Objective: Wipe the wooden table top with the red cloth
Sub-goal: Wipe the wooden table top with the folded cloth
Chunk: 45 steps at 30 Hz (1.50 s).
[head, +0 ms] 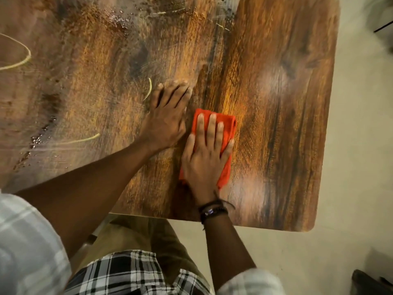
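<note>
The wooden table top (276, 103) fills most of the head view, with streaky brown grain. A folded red cloth (227, 124) lies on it near the front edge. My right hand (207, 154) presses flat on the cloth, fingers spread over it, a dark bracelet at the wrist. My left hand (168, 116) rests flat on the bare wood just left of the cloth, fingers apart and empty. Wet droplets and smears (119, 20) show at the far part of the table, and more droplets (38, 139) at the left.
Thin yellowish curved strands (85, 139) lie on the left part of the table. The table's rounded front right corner (308, 226) meets pale floor (350, 188). A dark object (370, 282) sits on the floor at bottom right.
</note>
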Motion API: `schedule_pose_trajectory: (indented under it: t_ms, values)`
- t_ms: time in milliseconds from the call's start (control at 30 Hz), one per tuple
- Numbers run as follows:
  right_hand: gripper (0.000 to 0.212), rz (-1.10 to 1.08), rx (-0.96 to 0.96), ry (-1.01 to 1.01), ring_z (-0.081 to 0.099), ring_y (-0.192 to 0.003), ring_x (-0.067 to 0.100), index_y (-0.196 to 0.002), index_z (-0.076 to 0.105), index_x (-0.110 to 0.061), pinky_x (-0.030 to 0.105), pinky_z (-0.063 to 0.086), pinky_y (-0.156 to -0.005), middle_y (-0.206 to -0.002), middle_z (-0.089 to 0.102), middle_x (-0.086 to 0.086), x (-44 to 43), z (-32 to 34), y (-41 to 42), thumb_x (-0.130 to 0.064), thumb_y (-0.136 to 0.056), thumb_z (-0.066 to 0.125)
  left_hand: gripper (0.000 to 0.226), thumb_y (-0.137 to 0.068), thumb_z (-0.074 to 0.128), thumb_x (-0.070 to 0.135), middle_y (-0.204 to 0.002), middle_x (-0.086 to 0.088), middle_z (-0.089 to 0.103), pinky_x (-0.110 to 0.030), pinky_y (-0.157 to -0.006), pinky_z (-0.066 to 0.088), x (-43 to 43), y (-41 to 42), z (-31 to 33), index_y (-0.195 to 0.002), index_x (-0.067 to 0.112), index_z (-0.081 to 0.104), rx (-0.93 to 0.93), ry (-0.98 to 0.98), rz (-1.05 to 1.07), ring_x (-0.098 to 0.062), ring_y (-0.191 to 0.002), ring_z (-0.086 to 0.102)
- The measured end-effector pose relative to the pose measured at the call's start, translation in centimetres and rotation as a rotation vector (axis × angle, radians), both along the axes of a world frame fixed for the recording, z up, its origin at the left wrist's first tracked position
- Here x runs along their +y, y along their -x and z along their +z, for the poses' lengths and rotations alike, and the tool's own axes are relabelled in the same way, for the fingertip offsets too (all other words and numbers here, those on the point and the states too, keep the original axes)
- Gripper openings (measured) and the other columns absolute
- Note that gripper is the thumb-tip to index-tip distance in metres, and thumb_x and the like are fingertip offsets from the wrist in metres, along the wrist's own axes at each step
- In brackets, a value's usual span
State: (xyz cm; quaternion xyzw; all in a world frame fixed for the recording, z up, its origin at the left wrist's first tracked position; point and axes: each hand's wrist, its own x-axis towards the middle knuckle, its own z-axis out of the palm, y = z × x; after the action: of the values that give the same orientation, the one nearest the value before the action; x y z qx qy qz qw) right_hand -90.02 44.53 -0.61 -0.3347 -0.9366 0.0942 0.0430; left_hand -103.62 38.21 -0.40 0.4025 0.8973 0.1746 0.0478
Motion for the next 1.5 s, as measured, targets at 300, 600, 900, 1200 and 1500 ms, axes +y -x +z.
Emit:
schedule_pose_trajectory:
  t_ms: [300,600,900,1200,1500]
  values:
    - [0.055,-0.062,-0.024,0.124,0.002,-0.156,0.018,-0.16,0.012,-0.032,0.057,-0.003,-0.122,-0.169,0.004,-0.004,11.2,0.7,16.4,-0.04,-0.107,0.023,0.065,-0.09,0.034,0.024,-0.159,-0.012,0.032,-0.055,-0.121,0.014,-0.1,0.2,-0.5,-0.151,0.004,0.034,0.003,-0.031,-0.018,-0.028,-0.15,0.022]
    - [0.056,0.014,0.009,0.01,0.011,-0.156,0.018,-0.159,0.022,-0.029,0.055,0.006,-0.123,-0.168,0.015,-0.001,4.7,0.4,7.8,-0.042,-0.105,0.025,0.041,-0.103,0.039,0.027,-0.14,-0.007,0.056,-0.045,-0.113,0.035,0.3,1.2,0.0,-0.134,0.008,0.058,-0.147,-0.331,0.126,-0.022,-0.135,0.046]
    - [0.057,0.002,-0.031,0.04,0.006,-0.156,0.017,-0.16,0.016,-0.031,0.055,0.001,-0.124,-0.169,0.011,-0.003,3.4,0.3,7.6,-0.042,-0.105,0.023,0.05,-0.102,0.03,0.038,-0.148,-0.013,0.042,-0.048,-0.114,0.024,5.7,14.7,1.1,-0.141,0.012,0.046,0.008,-0.087,0.164,-0.035,-0.139,0.034]
    - [0.057,-0.098,0.001,0.109,0.0,-0.156,0.021,-0.161,0.009,-0.029,0.059,-0.002,-0.122,-0.169,0.002,-0.001,15.7,0.2,24.8,-0.04,-0.107,0.022,0.058,-0.103,0.025,0.038,-0.162,-0.01,0.024,-0.052,-0.122,0.008,8.3,17.7,-0.7,-0.154,0.01,0.028,0.054,0.035,0.131,-0.029,-0.152,0.011]
    - [0.057,-0.06,-0.041,0.12,-0.001,-0.156,0.021,-0.161,0.007,-0.028,0.057,-0.004,-0.123,-0.169,0.0,0.0,19.0,0.5,28.6,-0.04,-0.108,0.021,0.057,-0.102,0.022,0.033,-0.163,-0.008,0.022,-0.051,-0.122,0.008,8.4,18.0,-0.4,-0.154,0.01,0.026,0.033,0.05,0.112,-0.026,-0.153,0.008]
